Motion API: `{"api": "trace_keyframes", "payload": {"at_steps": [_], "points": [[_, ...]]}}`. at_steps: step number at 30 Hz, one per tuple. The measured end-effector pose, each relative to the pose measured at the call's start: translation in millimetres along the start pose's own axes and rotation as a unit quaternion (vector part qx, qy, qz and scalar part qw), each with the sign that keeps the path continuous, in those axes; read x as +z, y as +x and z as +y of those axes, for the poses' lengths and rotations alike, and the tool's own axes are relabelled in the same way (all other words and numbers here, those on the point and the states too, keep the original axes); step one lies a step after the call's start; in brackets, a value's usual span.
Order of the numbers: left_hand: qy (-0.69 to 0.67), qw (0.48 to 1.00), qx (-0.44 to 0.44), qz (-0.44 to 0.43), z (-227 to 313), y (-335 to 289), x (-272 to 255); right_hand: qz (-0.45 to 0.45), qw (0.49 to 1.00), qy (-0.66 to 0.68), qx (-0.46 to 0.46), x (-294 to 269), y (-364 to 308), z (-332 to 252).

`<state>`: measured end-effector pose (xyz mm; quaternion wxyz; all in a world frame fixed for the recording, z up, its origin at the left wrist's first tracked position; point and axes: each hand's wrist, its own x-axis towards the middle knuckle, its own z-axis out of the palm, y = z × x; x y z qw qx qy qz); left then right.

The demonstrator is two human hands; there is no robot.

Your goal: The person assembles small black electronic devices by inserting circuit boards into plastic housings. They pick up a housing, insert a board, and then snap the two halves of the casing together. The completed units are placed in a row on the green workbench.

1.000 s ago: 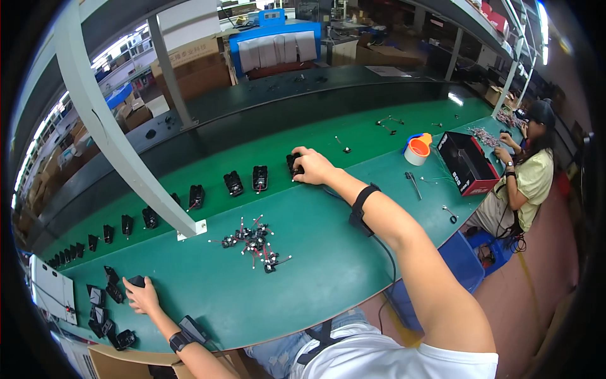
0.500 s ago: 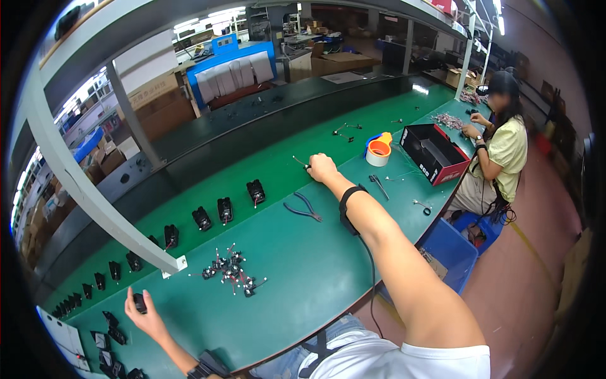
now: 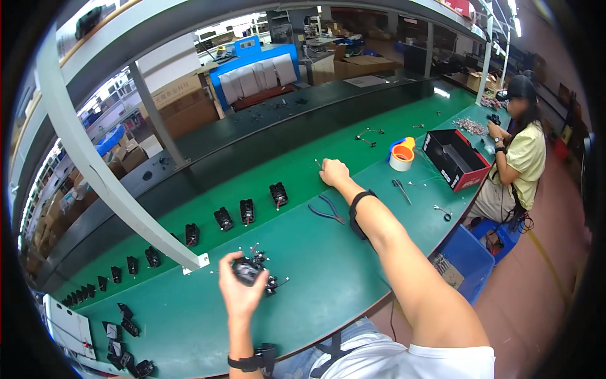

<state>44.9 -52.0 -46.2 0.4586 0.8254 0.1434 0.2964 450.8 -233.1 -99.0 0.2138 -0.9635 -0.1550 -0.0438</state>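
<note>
My left hand [image 3: 236,297] has its thumb and fingers wrapped round a black plastic housing [image 3: 247,270], slightly blurred, above a pile of small black parts with red and white wires [image 3: 273,285]. The housing hides part of that pile. Farther off, over the green conveyor belt, my right hand [image 3: 334,172] is closed with its fingertips together. A thin wire with a pale end [image 3: 318,165] sticks out from them; the rest of it is hidden by the fingers. Between my hands and nearer the right lie blue-handled cutting pliers [image 3: 326,210].
Black housings [image 3: 247,211] stand in a row along the belt; more [image 3: 115,341] lie at the near left. A grey post [image 3: 126,183] meets the bench. Rightward are tape rolls [image 3: 401,158], scissors [image 3: 401,191], a black-and-red box [image 3: 461,164], a blue bin [image 3: 466,259] and a seated co-worker [image 3: 521,151].
My left hand has carried the black housing rightward from the near left to the wired pile. My right hand stays over the belt, closed on the wire. The whole view has shifted slightly.
</note>
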Motion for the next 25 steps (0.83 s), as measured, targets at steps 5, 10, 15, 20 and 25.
{"api": "trace_keyframes", "payload": {"at_steps": [5,10,15,20,25], "points": [[0.065,0.995,0.079,-0.002,12,-3,24,-0.038,0.948,0.310,-0.053,-7,-27,-6],[-0.150,0.987,0.022,-0.061,17,2,22,-0.181,0.790,0.556,-0.184,-61,-126,-77],[-0.240,0.961,0.024,-0.133,11,6,24,-0.253,0.728,0.558,-0.308,-78,-208,-113],[-0.241,0.962,0.050,-0.115,-11,-4,16,-0.193,0.784,0.463,-0.367,-63,-241,-139],[-0.283,0.949,0.035,-0.131,-8,-4,12,-0.075,0.790,0.420,-0.440,-53,-245,-137]]}}
